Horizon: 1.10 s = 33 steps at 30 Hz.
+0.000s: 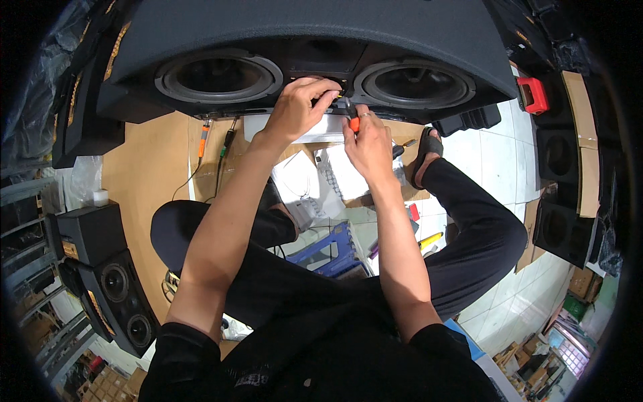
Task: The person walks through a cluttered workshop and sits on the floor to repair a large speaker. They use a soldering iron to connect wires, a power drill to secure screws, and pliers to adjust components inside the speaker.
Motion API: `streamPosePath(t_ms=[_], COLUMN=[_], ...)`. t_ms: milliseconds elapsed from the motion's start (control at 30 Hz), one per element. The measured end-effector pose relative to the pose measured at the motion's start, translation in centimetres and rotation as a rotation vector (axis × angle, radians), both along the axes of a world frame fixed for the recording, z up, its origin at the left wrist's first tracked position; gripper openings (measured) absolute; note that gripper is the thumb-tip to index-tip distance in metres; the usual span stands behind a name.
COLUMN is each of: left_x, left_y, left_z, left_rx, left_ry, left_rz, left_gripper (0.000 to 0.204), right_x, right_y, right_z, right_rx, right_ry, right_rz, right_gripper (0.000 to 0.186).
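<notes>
A large black speaker cabinet [321, 23] with two round drivers, a left driver [220, 77] and a right driver [415, 84], lies across the top of the view. At the middle of its front panel, my left hand [298, 110] has thumb and forefinger closed together by a small dark opening; a yellowish speck shows at the fingertips, too small to name. Beside it, my right hand [372, 147] is closed around a slim tool with an orange and grey handle [353, 123], angled up toward the same spot. The tool's tip is hard to make out.
Left of my arms lie an orange-handled corded tool [203, 142] and a green-and-black corded one [227, 142]. White papers [298, 177] and a blue folding stool [335, 251] sit between my legs. Smaller speakers [115, 285] stand left; a red object [533, 95] is at right.
</notes>
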<state>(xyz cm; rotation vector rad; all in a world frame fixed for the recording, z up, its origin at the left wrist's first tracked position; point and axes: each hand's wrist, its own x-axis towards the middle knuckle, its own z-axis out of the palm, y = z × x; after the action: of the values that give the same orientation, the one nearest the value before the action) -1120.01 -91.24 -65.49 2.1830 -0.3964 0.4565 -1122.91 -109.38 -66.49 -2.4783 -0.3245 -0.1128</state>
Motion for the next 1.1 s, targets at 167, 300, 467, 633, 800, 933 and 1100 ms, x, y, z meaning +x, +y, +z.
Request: streamPosePath(t_ms=[167,300,467,633,800,933,1100], left_x=[0.2,0.3,0.2,0.5,0.6,0.6,0.7], left_y=[0.4,0.5,0.5,0.5,0.6,0.7,0.9], left_z=[-0.5,-0.6,-0.5,-0.5,-0.6,-0.9,-1.2], left_rx=[0.048,0.056,0.013,0.024,-0.007,0.004,0.039], left_ry=[-0.075,-0.061,-0.017,-0.057,-0.019,-0.033,-0.094], left_rz=[-0.011,-0.031,-0.032,-0.031,-0.044,-0.048,-0.044], left_gripper=[0.015,0.015,0.016,0.015,0.015,0.015,0.014], right_x=[0.0,0.3,0.5,0.4,0.6,0.6,0.4], right_y=[1.4,1.6,2.0,2.3,2.2,2.1,2.1], right_z=[0.2,-0.1,0.0,0.5,0.0,0.2,0.9], right_rx=[-0.032,-0.016,0.036,0.104,0.147,0.180,0.212], right_ry=[0.001,-0.028,-0.010,0.039,-0.090,-0.033,0.096], right_rz=[-0.037,-0.036,-0.032,-0.049,-0.031,-0.023,-0.034], right_gripper=[0.034,0.034,0.031,0.029,0.027,0.030,0.031])
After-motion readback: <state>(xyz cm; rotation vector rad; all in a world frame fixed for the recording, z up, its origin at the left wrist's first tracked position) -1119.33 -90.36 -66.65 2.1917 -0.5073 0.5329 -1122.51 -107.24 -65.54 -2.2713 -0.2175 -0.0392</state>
